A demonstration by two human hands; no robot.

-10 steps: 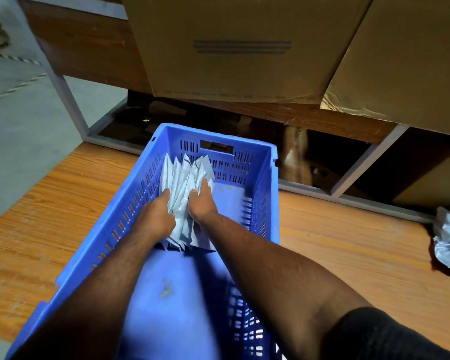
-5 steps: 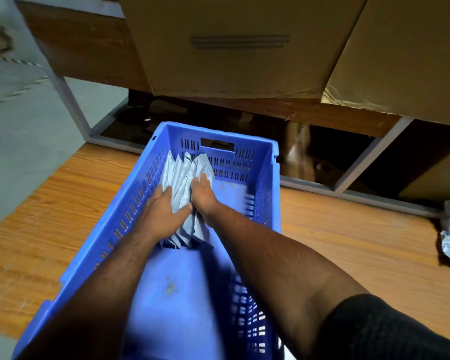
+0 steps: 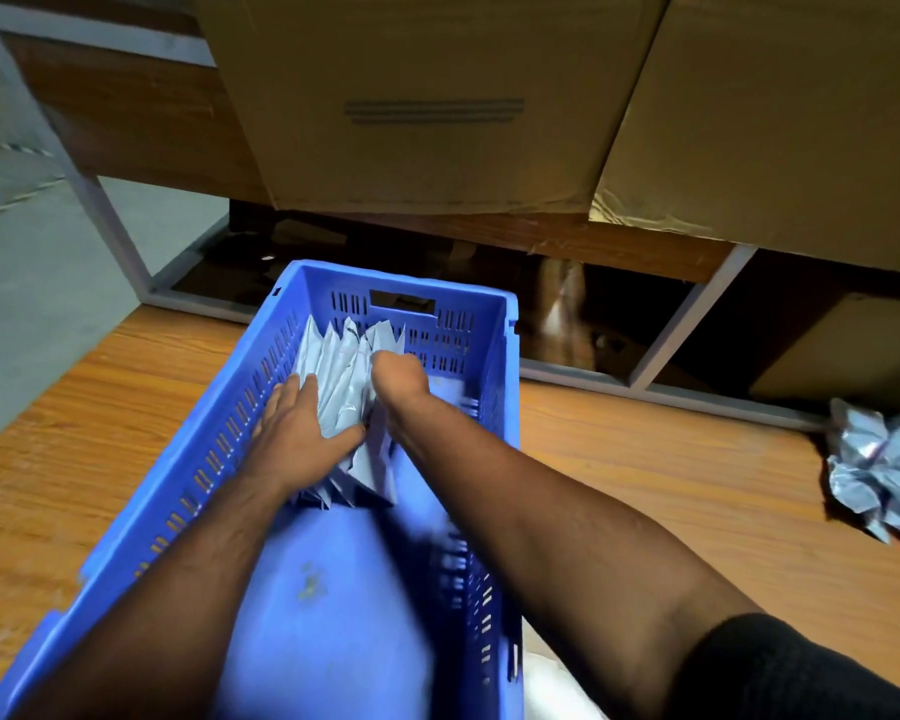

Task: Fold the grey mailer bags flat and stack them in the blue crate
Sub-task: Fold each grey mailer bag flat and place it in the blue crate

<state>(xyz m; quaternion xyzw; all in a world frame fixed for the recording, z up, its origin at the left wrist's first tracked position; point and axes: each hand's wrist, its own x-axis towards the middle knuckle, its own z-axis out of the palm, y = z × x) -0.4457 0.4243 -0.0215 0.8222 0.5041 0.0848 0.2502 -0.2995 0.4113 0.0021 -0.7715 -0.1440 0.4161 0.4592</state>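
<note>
folded bags being packed tight at the far end of the crate

the folded grey bags [image 3: 341,387] are standing on edge in a row against the far wall of the blue crate [image 3: 333,605]. the left hand [image 3: 302,433] is lying spread and flat against the row's left side, likely bracing it so it doesn't topple, while the right hand [image 3: 398,379] is curling around the right side; its fingertips are hidden. a crumpled grey bag [image 3: 876,470] is waiting on the wooden table [image 3: 671,470], well apart, under the cardboard boxes [image 3: 432,101].

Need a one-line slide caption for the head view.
Both hands, left hand and right hand, press folded grey mailer bags inside blue crate.
</note>
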